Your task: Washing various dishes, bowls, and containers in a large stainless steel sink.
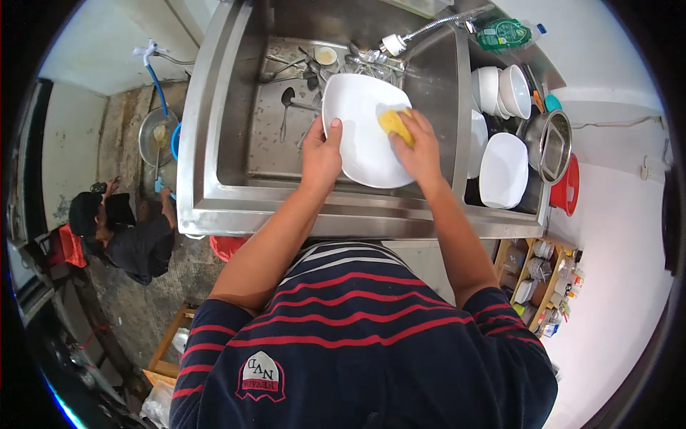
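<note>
Over the front part of a steel sink [232, 107], I hold a white squarish plate [361, 136] tilted toward me. My left hand [321, 154] grips its left edge, thumb on the upper face and fingers hidden beneath. My right hand [419, 150] is closed round a yellow sponge [395, 125], which presses on the plate's right side. Spoons [286, 100] and other cutlery lie scattered on the sink floor behind and left of the plate. A small pale round cup [326, 56] sits among them.
A flexible metal faucet [429, 30] reaches over the sink's back right. At right stand white bowls [513, 91], a white dish [504, 170] and a steel basin [552, 146]. A green-labelled bottle [504, 34] lies behind. Another person [136, 236] crouches at left near a metal pan [153, 136].
</note>
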A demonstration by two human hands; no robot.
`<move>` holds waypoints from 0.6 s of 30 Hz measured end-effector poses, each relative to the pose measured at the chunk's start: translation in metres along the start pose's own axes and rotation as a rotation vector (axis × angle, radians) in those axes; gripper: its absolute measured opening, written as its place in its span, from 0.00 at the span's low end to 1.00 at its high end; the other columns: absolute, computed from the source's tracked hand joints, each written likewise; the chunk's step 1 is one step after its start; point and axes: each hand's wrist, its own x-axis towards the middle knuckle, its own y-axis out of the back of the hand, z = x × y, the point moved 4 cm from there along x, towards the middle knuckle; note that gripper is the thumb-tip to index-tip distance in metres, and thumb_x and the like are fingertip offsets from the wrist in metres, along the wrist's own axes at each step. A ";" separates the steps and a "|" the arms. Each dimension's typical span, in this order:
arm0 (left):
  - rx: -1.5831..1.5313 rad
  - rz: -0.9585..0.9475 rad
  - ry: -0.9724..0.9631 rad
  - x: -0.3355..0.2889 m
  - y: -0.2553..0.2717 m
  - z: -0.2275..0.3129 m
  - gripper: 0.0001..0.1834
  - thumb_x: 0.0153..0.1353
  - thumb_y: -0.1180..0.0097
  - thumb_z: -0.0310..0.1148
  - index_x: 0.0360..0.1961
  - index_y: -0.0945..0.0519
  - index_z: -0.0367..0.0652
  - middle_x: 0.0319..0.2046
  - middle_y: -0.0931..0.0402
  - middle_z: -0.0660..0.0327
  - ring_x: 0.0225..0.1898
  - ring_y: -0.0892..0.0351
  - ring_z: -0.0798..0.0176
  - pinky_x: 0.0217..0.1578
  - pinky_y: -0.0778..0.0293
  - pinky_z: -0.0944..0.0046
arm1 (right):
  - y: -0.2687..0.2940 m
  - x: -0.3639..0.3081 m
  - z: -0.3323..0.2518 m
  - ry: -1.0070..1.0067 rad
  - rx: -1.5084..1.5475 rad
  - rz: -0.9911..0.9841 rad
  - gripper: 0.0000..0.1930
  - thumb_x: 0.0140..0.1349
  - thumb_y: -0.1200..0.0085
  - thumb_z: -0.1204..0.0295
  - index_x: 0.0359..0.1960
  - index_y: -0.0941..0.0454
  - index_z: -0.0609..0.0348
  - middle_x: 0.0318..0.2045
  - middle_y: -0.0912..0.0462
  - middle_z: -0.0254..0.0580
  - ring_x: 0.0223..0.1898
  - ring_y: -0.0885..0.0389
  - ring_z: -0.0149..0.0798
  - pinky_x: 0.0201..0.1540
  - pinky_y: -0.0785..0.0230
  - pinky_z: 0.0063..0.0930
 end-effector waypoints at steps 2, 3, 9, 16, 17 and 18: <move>-0.025 0.011 -0.063 0.000 -0.002 0.003 0.18 0.70 0.51 0.36 0.55 0.28 0.34 0.44 0.22 0.57 0.42 0.25 0.68 0.44 0.29 0.67 | 0.007 -0.018 -0.016 -0.087 0.075 -0.030 0.22 0.51 0.39 0.70 0.51 0.22 0.57 0.56 0.27 0.53 0.59 0.31 0.56 0.62 0.38 0.41; -0.011 0.009 -0.076 0.001 -0.001 0.005 0.19 0.70 0.52 0.36 0.55 0.28 0.34 0.44 0.23 0.57 0.43 0.26 0.68 0.44 0.29 0.67 | 0.009 -0.023 -0.028 -0.050 0.130 -0.043 0.22 0.51 0.39 0.70 0.51 0.22 0.57 0.56 0.27 0.53 0.59 0.31 0.56 0.62 0.38 0.41; -0.017 -0.043 -0.039 0.000 -0.009 0.009 0.22 0.71 0.54 0.41 0.58 0.30 0.35 0.49 0.24 0.56 0.47 0.25 0.66 0.48 0.29 0.66 | 0.018 0.000 -0.062 0.227 0.233 -0.138 0.23 0.52 0.38 0.70 0.52 0.23 0.60 0.57 0.26 0.54 0.60 0.31 0.55 0.63 0.40 0.40; -0.071 0.019 -0.106 0.006 -0.002 0.004 0.21 0.73 0.57 0.42 0.53 0.28 0.35 0.43 0.23 0.57 0.42 0.25 0.67 0.44 0.28 0.65 | -0.012 0.020 -0.094 0.080 0.263 0.007 0.22 0.53 0.37 0.69 0.51 0.22 0.61 0.55 0.26 0.55 0.58 0.29 0.55 0.61 0.37 0.40; -0.070 0.019 -0.104 0.005 -0.002 0.007 0.21 0.73 0.57 0.42 0.53 0.28 0.35 0.43 0.23 0.57 0.42 0.25 0.67 0.44 0.28 0.65 | -0.009 0.013 -0.103 0.065 0.248 0.013 0.21 0.53 0.38 0.71 0.49 0.22 0.63 0.55 0.25 0.55 0.58 0.29 0.55 0.61 0.37 0.40; -0.082 0.062 -0.064 0.003 0.001 0.009 0.21 0.73 0.58 0.43 0.53 0.28 0.35 0.43 0.23 0.57 0.42 0.25 0.66 0.44 0.28 0.64 | -0.004 0.004 -0.107 0.064 0.248 0.012 0.21 0.53 0.38 0.71 0.49 0.22 0.63 0.55 0.25 0.55 0.58 0.29 0.55 0.61 0.37 0.40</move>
